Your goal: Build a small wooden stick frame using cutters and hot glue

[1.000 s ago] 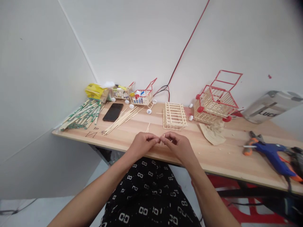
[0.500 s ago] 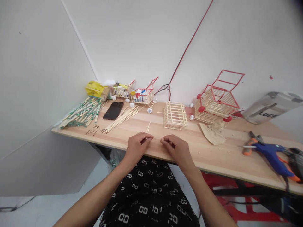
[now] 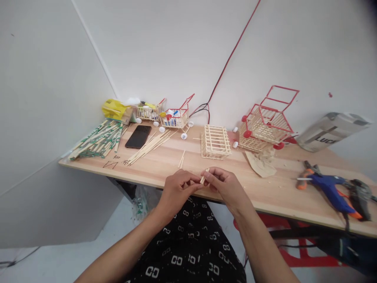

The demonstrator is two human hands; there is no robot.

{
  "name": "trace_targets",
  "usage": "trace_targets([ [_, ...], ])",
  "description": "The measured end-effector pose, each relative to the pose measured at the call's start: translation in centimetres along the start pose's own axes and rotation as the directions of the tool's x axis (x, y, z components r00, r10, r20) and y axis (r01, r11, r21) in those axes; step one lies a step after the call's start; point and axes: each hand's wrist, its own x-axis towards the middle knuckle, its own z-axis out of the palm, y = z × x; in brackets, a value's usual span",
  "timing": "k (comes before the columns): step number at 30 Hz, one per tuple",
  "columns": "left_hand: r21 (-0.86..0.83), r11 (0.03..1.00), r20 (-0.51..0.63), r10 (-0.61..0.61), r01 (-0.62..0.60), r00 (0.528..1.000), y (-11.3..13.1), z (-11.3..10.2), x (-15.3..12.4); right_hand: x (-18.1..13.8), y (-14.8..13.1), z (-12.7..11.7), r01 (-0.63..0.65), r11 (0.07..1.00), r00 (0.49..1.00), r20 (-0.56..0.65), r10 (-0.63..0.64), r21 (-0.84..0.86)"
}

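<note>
I saw both hands meeting just above the near edge of the wooden table [image 3: 282,196]. Left hand [image 3: 176,191] and right hand [image 3: 226,184] were each closed to a narrow pinch on one short wooden stick [image 3: 203,179], which sat tilted between the fingertips, off the tabletop. I judged it very light, stiff and brittle, likely to snap if bent, so best pinched gently near the ends. Two loose sticks [image 3: 182,159] lay just beyond the hands, an unpainted stick basket [image 3: 215,141] farther back, a blue glue gun [image 3: 330,186] well off to the right.
</note>
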Motion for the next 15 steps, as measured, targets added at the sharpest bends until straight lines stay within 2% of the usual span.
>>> trace_targets([
  [4,-0.031,0.999,-0.005,0.023,-0.023,1.0,0.15,0.05,-0.09,-0.44,-0.41,0.28,-0.049,0.997,0.998,0.039,0.047,0.056],
  [8,-0.079,0.997,0.014,0.005,-0.004,1.0,-0.16,0.19,-0.38,-0.61,-0.32,0.28,-0.045,0.996,0.998,0.043,0.042,0.074],
  [11,-0.153,0.986,0.04,-0.055,0.06,0.998,-0.31,0.3,-0.59,-0.7,-0.18,0.08,-0.052,0.997,0.998,0.042,0.05,0.051],
  [15,-0.307,0.927,0.163,-0.173,0.217,0.971,0.11,0.26,-0.61,-0.89,-0.17,-0.13,-0.065,0.998,0.997,0.042,0.064,0.009],
])
